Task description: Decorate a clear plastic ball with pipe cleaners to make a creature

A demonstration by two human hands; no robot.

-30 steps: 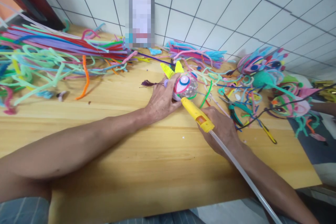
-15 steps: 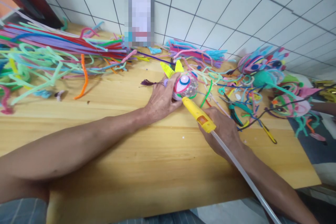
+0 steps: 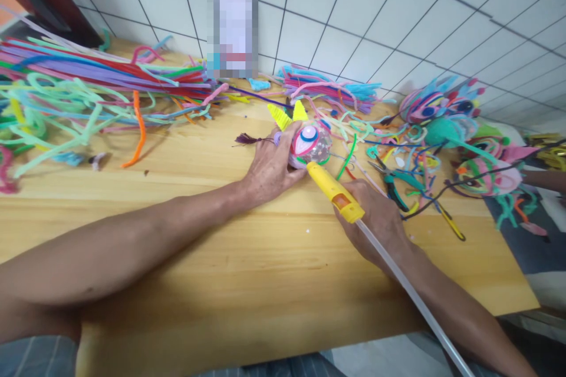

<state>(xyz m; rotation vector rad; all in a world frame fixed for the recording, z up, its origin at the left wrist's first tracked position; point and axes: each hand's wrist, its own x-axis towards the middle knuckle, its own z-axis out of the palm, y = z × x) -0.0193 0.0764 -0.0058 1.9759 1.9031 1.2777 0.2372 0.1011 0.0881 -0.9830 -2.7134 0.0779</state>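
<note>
My left hand (image 3: 274,159) is closed around a small round craft figure (image 3: 319,144) with a big pink-rimmed eye, yellow pipe-cleaner horns (image 3: 279,116) and a dark tassel (image 3: 247,139). The figure rests at the table's middle. In my right hand (image 3: 375,218) is a yellow hot glue gun (image 3: 331,188), its nozzle touching or very close to the figure's lower edge. A long clear glue stick (image 3: 409,288) sticks out of the gun's back. The fingers of my right hand are partly hidden behind the gun.
Bundled pipe cleaners (image 3: 110,70) and loose green ones (image 3: 66,112) lie at the left, another bundle (image 3: 327,88) by the tiled wall. Green-handled pliers (image 3: 398,179) lie among scraps at right. Finished-looking craft figures (image 3: 486,177), a black cord (image 3: 442,191) and another person's arm (image 3: 546,180) are beyond.
The view has shifted very slightly. Both hands, the craft figure and the glue gun keep practically the same positions relative to each other.
</note>
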